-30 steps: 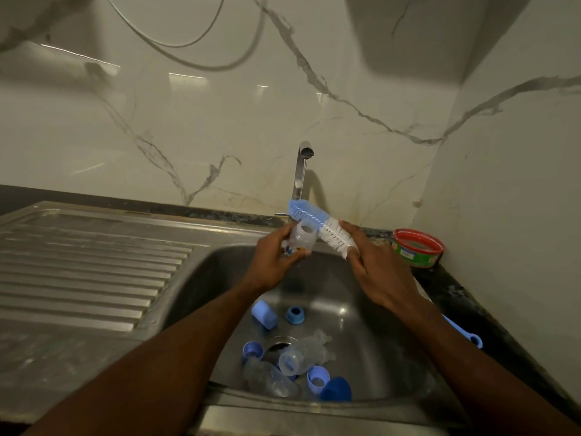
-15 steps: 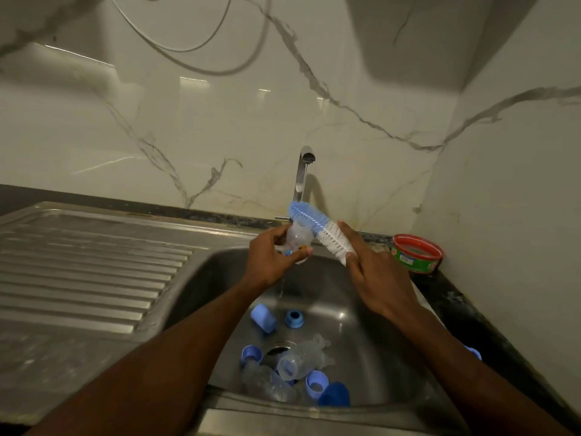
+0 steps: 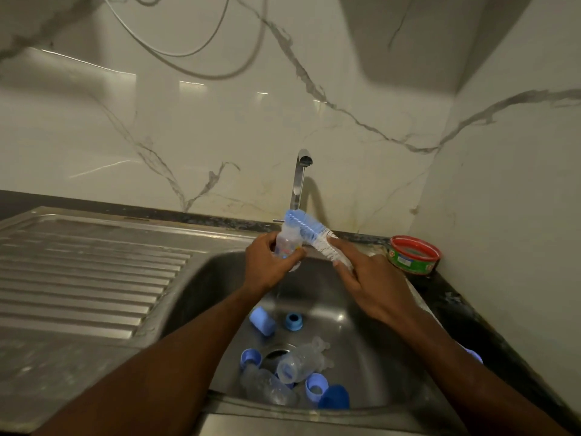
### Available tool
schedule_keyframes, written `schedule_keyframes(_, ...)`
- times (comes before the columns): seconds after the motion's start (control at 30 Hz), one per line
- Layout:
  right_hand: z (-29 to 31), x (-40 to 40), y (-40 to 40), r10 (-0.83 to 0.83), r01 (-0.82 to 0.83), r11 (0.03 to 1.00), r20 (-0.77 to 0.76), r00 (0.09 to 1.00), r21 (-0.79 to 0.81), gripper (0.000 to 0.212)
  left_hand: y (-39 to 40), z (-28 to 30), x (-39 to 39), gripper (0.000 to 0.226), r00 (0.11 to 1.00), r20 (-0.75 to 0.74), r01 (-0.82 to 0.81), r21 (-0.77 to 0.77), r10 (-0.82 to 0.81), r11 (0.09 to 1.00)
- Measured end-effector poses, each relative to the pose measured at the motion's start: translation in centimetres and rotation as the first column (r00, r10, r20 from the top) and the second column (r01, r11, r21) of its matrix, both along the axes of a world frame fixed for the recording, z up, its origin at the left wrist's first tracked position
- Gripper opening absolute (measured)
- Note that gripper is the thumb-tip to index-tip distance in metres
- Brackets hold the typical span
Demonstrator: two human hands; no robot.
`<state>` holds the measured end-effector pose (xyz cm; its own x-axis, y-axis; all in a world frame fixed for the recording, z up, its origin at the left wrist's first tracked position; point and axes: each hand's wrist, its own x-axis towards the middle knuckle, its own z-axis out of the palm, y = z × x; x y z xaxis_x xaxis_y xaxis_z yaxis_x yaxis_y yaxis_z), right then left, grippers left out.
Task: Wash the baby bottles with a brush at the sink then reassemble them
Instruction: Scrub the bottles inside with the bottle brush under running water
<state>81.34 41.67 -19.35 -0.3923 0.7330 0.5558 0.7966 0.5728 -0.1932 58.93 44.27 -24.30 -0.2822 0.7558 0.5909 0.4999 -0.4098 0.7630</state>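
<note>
My left hand grips a small clear baby bottle above the sink, just under the tap. My right hand holds a blue and white bottle brush, whose bristle head lies across the bottle's top. A thin stream of water runs down below the bottle. On the sink floor lie two more clear bottles, several light blue caps and rings, and a dark blue cap.
A ribbed steel draining board spreads to the left. A red-rimmed green tub sits on the dark counter at the back right corner. Marble walls close in behind and on the right. A blue piece shows beside my right forearm.
The brush head has slid slightly left, over the top of the bottle. Both hands stay at about the same spot under the tap.
</note>
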Motion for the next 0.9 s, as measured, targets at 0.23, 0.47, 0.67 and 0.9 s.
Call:
schedule_keyframes(0.23, 0.4, -1.7, 0.0, -0.088, 0.099, 0.991, 0.117, 0.989, -0.092, 0.066, -0.3, 0.0, 2.9, 0.042, 0.968, -0.162, 0.189, -0.040, -0.193, 0.981)
schedule_keyframes(0.47, -0.3, 0.6, 0.6, -0.076, 0.078, 0.997, 0.193, 0.978, -0.003, 0.044, 0.4, -0.3, -0.4, 0.043, 0.987, -0.094, -0.142, -0.142, 0.130, 0.980)
schedule_keyframes(0.67, -0.4, -1.5, 0.8, -0.194, 0.203, 0.979, 0.286, 0.938, 0.001, 0.027, -0.6, -0.1, 2.3, 0.045, 0.960, -0.241, 0.093, -0.215, -0.145, 0.972)
schedule_keyframes(0.9, 0.4, 0.0, 0.1, -0.216, 0.208, 0.975, 0.118, 0.969, 0.075, 0.030, 0.2, -0.3, -0.3, 0.046, 0.974, -0.185, -0.190, -0.339, 0.132, 0.922)
